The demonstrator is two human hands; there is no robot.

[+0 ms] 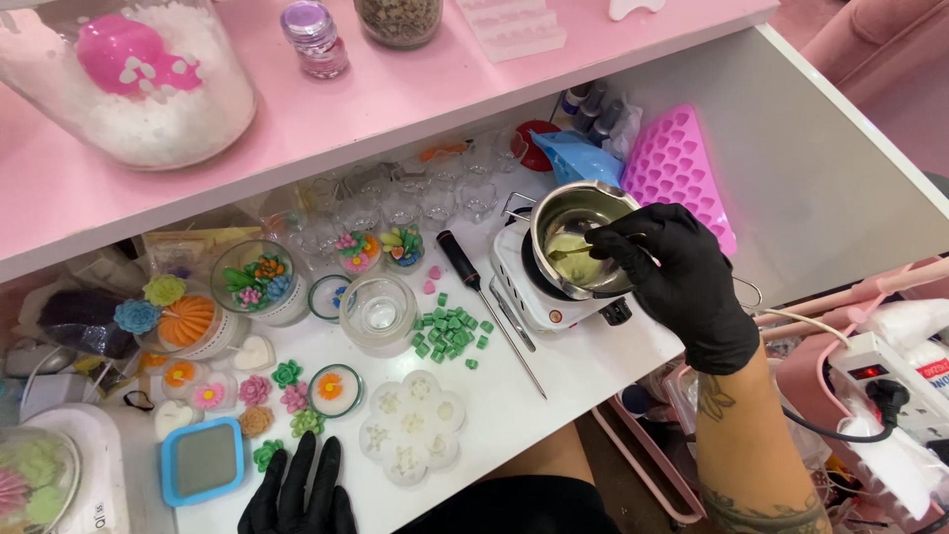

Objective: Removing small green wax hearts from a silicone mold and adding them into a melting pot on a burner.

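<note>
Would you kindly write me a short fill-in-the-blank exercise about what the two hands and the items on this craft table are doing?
1. The right hand stirs inside a metal ____ on the small white hotplate.
2. Both hands wear gloves coloured ____.
3. The left hand rests flat on the ____.
4. The small wax cubes heaped near the glass jar are ____.

Missing words: pot; black; table; green

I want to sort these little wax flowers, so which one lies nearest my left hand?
The green flower, right beside the left hand at the table's front edge, next to the blue square mould. The pink, tan and other green flowers lie farther up.
</note>
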